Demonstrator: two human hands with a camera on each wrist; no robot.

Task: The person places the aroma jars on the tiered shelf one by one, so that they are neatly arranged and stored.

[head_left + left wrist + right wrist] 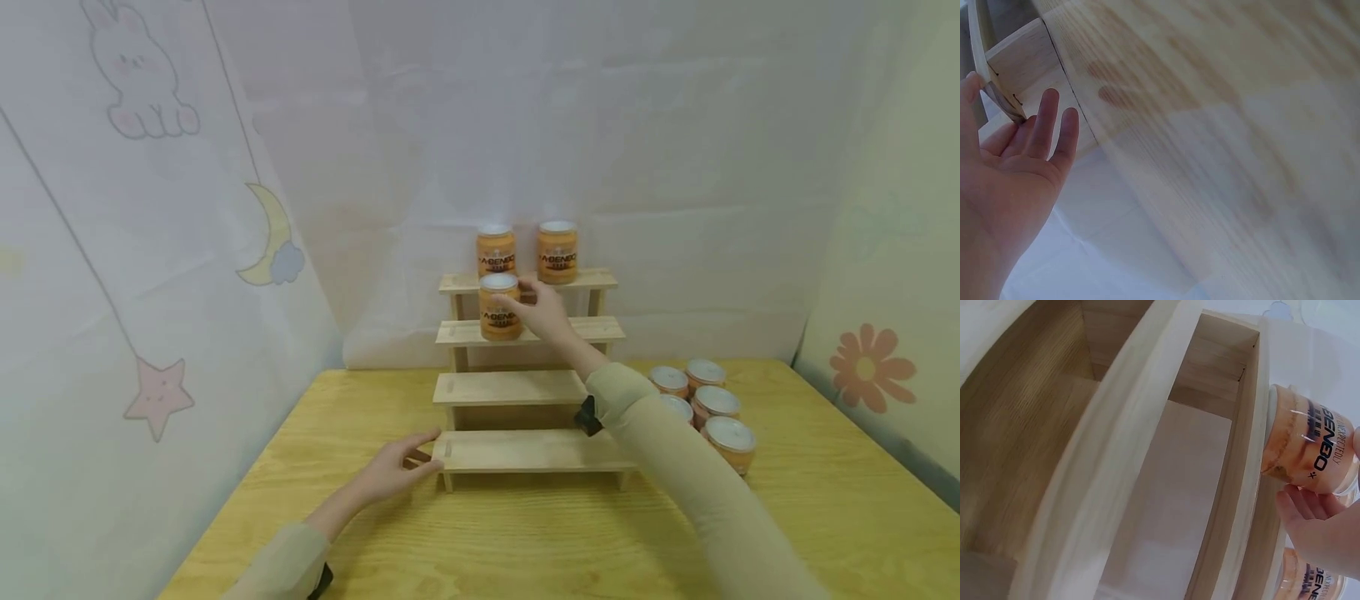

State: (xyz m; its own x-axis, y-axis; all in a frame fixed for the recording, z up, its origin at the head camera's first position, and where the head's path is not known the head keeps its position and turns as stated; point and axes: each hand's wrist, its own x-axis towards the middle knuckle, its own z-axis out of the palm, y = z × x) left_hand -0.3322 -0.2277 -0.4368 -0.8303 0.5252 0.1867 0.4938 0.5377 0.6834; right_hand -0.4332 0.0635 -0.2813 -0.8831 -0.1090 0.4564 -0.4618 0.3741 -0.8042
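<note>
A four-step wooden display stand (pixel 510 450) stands on the table. My right hand (pixel 551 318) grips an orange can (pixel 498 323) with a pale lid, holding it from its right side at the left part of the second step from the top. In the right wrist view the can (pixel 1310 440) shows dark lettering and sits right at the board, fingers curled against its side. Low on the left, my left hand (pixel 393 473) pinches the end of the bottom step, thumb and fingers around the board's edge (pixel 1004 100).
Two matching cans, a left one (pixel 495 248) and a right one (pixel 557 254), stand on the top step. Several more cans (pixel 731 442) are grouped on the yellow wood-grain table (pixel 525 550), right of the stand. A pale cloth wall (pixel 660 167) rises behind.
</note>
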